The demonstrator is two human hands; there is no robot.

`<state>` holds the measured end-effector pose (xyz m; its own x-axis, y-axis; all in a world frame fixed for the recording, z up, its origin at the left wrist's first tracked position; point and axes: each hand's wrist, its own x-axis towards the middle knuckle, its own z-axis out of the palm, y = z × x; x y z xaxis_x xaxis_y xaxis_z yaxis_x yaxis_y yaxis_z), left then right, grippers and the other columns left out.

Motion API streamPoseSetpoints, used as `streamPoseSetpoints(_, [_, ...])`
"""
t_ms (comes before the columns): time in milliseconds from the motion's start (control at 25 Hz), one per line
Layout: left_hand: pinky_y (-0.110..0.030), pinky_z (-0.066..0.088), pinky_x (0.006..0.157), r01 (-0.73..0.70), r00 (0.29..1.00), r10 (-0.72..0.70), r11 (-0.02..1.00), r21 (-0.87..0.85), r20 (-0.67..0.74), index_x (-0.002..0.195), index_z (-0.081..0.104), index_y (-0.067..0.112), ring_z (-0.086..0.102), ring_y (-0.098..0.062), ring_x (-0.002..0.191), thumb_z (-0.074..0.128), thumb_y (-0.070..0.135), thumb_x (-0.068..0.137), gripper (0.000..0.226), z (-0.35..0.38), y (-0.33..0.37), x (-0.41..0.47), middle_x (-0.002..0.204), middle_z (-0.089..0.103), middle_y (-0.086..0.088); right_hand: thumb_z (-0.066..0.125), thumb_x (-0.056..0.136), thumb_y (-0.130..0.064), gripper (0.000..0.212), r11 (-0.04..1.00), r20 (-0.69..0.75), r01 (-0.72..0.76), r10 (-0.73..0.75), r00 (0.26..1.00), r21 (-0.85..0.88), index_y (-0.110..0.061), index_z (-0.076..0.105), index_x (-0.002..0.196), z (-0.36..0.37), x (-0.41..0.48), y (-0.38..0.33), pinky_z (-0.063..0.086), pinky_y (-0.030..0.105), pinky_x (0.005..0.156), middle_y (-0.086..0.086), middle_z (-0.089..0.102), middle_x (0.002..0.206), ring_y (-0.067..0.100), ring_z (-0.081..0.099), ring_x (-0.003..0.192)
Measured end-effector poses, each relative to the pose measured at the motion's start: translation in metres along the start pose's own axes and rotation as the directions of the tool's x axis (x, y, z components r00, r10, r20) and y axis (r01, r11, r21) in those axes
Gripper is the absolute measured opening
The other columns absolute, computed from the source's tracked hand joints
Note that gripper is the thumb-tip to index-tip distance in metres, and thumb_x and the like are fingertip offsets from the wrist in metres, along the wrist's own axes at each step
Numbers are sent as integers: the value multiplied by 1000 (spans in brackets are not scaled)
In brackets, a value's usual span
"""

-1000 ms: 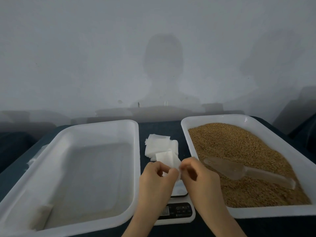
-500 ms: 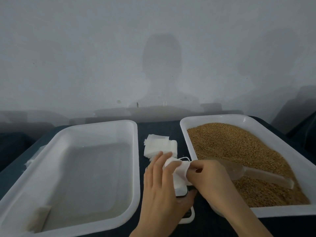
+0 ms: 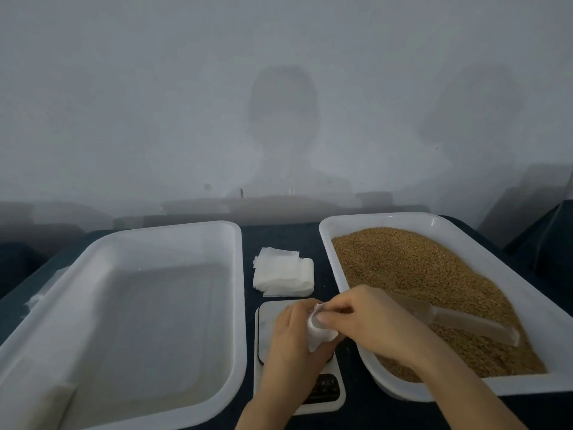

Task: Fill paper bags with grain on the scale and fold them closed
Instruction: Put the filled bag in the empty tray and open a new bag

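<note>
Paper bag [image 3: 321, 335] sits pinched between left hand [image 3: 291, 336] and right hand [image 3: 369, 321], above the scale [image 3: 268, 325]. Grain tray [image 3: 381, 218] lies at three o'clock, spare bags [image 3: 283, 276] at twelve.

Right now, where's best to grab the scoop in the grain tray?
Grip the scoop by its handle, the narrow right end lying exposed on the grain. Come from above on the right; its wide end is partly hidden behind the right hand.

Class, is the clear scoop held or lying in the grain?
Lying in the grain: the scoop rests there; left hand and right hand hold the paper bag.
</note>
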<state>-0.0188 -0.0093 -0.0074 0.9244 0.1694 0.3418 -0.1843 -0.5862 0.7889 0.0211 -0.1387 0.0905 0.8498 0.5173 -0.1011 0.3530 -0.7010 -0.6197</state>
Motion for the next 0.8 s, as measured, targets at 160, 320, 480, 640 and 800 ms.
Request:
streamPoseSetpoints(160, [-7,43,69,178,983,-181,980,-86,-28,101,39,51,51,4,98,77,42,74,47,-2,-6,10,104,50,25,59,89,-33,25,987,-307,-107,65,949,-119,-35,62,114,-41,0,64,44,16,84,-18,62,116,-7,56,93])
streamPoseSetpoints(320, [-5,44,67,220,975,-221,963,-154,6,107,41,49,49,12,96,76,35,78,47,-10,-12,17,101,48,27,65,84,-36,49,837,-227,-376,307,924,-398,-21,53,129,-69,-8,155,38,32,104,-1,51,137,14,49,123])
streamPoseSetpoints(480, [-4,43,67,235,972,-230,958,-166,49,121,38,39,46,9,96,73,31,81,54,-14,-18,19,106,45,28,67,77,-49,27,821,-109,-285,267,958,-494,-42,59,102,-69,-5,181,46,21,82,-13,62,104,-2,54,92])
streamPoseSetpoints(640, [-9,46,73,247,969,-241,956,-161,59,122,39,36,51,0,97,76,28,79,58,-13,-22,21,107,48,22,65,82,-45,12,844,-195,-231,154,969,-484,-47,53,85,-65,-4,182,38,16,67,-16,53,91,-2,50,81])
streamPoseSetpoints(800, [-13,48,79,246,969,-237,958,-149,71,121,38,38,52,-4,98,77,25,78,59,-15,-24,24,109,49,18,59,85,-45,20,746,-256,-194,33,966,-636,-45,54,104,-82,-11,173,44,16,58,-22,38,96,0,51,72])
